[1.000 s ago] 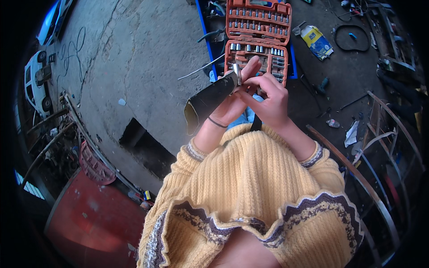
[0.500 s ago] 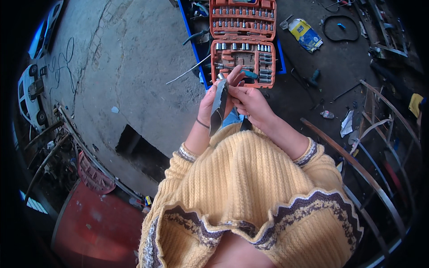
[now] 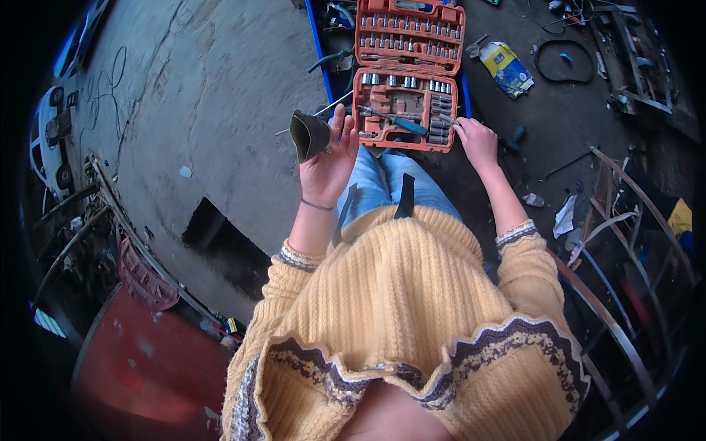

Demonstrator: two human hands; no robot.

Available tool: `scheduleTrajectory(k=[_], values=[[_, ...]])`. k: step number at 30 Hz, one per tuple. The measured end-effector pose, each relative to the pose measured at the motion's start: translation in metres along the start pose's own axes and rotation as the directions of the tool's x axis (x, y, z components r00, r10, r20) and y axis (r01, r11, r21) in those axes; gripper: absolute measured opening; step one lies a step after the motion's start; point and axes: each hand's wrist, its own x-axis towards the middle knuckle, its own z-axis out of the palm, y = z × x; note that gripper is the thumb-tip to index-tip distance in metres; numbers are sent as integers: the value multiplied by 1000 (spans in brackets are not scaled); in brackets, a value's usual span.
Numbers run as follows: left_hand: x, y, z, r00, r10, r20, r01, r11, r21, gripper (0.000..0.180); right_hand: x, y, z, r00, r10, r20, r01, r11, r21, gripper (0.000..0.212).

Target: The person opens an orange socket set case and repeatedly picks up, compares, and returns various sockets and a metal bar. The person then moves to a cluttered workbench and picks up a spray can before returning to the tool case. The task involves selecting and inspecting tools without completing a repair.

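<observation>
- Palm turned up and fingers mostly outstretched, the left hand (image 3: 323,167) carries a dark curled sheet (image 3: 316,134) at its thumb side, left of an orange socket case (image 3: 403,97). The thumb is hidden, so firmness cannot be told; a slack hold could drop the sheet to the concrete floor (image 3: 220,110).
- At the case's lower right edge, the right hand (image 3: 479,141) bends its fingers nearly together by the long metal sockets (image 3: 439,110); whether one is pinched cannot be told. A clumsy tug there could unseat neighbours, so closely are they packed.
- A teal-handled tool (image 3: 410,126) lies aslant across the lower half, between the hands, where a passing knuckle could roll it.
- A thin metal rod (image 3: 334,104) juts near the sheet and could snag it.
- Jeans-clad knees (image 3: 434,176) sit close below; a bump could jolt the open case.
</observation>
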Motion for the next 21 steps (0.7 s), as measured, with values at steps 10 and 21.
scheduleTrajectory(k=[10, 21], values=[[-9, 13, -18, 1000, -1, 2, 1, 1000, -27, 32, 4, 8, 24, 995, -78, -59, 75, 995, -61, 15], [-7, 14, -21, 987, 81, -140, -79, 997, 15, 33, 11, -54, 24, 995, 99, 35, -104, 905, 411, 15]])
